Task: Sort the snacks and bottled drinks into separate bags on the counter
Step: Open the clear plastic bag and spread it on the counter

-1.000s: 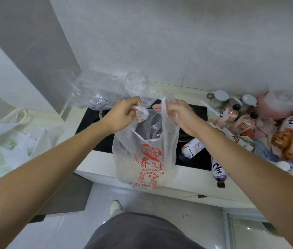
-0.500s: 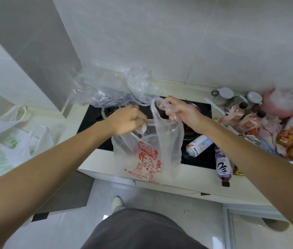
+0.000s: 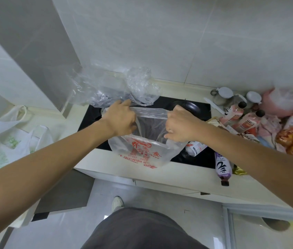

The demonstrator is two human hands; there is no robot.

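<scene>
Spreading the printed bag (image 3: 147, 151) open: left hand (image 3: 119, 119) and right hand (image 3: 180, 125) each pinch its rim, stretched between them over the counter (image 3: 106, 159) edge. Bottles (image 3: 223, 166) and snacks lie right of the right hand. Bag-prep step; next, load one kind.

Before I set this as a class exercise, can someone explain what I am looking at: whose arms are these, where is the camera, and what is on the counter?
There is no machine here. The camera sits on a person's head, looking down at their own bare arms. The left hand and right hand each grip the rim of a clear plastic bag with red print, pulling its mouth open over the black glass stovetop. On the pale counter to the right lie bottled drinks, including a purple-labelled bottle and pink-labelled bottles. A crumpled clear bag sits behind; a white bag with green print lies left.
</scene>
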